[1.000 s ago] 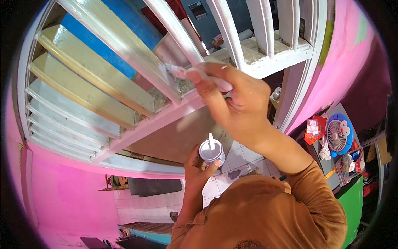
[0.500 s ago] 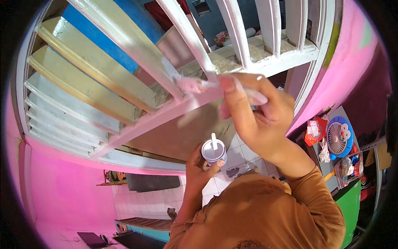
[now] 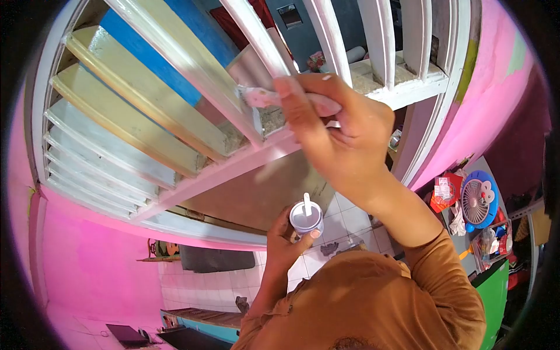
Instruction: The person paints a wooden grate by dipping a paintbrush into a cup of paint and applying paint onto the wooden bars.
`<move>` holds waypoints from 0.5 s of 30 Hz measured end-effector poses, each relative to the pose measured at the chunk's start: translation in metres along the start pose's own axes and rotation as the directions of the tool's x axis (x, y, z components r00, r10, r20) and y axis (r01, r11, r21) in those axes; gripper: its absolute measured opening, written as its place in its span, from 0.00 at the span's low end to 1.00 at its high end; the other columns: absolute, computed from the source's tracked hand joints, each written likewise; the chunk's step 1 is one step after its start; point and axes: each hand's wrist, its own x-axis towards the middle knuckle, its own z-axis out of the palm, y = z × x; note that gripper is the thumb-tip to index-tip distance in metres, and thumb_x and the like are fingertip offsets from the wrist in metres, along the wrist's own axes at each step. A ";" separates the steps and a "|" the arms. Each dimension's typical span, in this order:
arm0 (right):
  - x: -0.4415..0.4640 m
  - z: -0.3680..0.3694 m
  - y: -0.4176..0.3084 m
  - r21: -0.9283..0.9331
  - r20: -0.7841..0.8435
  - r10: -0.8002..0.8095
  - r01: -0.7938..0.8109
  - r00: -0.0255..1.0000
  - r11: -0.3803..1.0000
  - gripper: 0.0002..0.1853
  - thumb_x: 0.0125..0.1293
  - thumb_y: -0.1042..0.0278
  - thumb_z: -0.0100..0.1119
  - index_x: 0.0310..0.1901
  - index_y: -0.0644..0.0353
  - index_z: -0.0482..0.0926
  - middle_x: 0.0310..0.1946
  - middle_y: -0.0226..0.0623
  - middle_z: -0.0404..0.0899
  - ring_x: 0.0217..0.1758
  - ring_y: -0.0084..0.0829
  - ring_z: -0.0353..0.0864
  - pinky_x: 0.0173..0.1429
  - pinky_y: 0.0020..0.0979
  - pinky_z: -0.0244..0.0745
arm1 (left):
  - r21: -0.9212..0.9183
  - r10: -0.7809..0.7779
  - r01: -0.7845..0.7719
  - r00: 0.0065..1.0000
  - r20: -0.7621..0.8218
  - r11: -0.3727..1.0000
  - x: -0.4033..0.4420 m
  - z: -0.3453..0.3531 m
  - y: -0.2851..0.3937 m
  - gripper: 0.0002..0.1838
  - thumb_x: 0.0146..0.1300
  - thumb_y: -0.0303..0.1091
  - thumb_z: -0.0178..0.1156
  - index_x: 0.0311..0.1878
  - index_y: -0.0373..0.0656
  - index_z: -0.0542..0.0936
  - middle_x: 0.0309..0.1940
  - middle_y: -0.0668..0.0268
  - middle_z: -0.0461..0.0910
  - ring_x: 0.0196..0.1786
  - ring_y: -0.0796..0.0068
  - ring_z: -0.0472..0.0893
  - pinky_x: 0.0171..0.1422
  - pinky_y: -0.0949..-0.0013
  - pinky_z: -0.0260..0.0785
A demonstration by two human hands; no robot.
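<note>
My right hand [image 3: 344, 131] is closed around a paintbrush [image 3: 265, 98] whose handle is smeared with white and pink. The brush's bristles touch a slat [image 3: 201, 73] of the wooden lattice, near its lower end. That slat is white along its edge, with cream on its face. Lower down, my left hand [image 3: 284, 233] grips a small paint can [image 3: 309, 224] with whitish paint inside. A short white stick [image 3: 307, 204] stands in the can, leaning on its rim. The lattice's bottom rail [image 3: 219, 164] runs just above the can.
Several cream slats [image 3: 128, 111] stand to the left, white ones to the right. Pink walls [image 3: 96, 256] flank the lattice. At the right are a blue fan [image 3: 478, 198] and a basket of small items [image 3: 493, 239]. A dark cushion [image 3: 216, 258] lies on the tiled floor.
My right hand has moved up and left with the paintbrush, from the slat's foot higher along it. My left hand and the can have shifted slightly right and down.
</note>
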 end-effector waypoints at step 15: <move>0.029 0.010 -0.006 0.045 0.104 0.006 -0.010 0.995 0.999 0.08 0.68 0.67 0.68 0.36 0.63 0.85 0.19 0.34 0.81 0.19 0.24 0.78 0.26 0.25 0.70 | 0.022 -0.011 0.011 1.000 0.006 1.000 -0.005 -0.001 0.000 0.35 0.56 0.26 0.77 0.66 0.32 0.73 0.56 0.62 0.79 0.60 0.71 0.79 0.66 0.64 0.71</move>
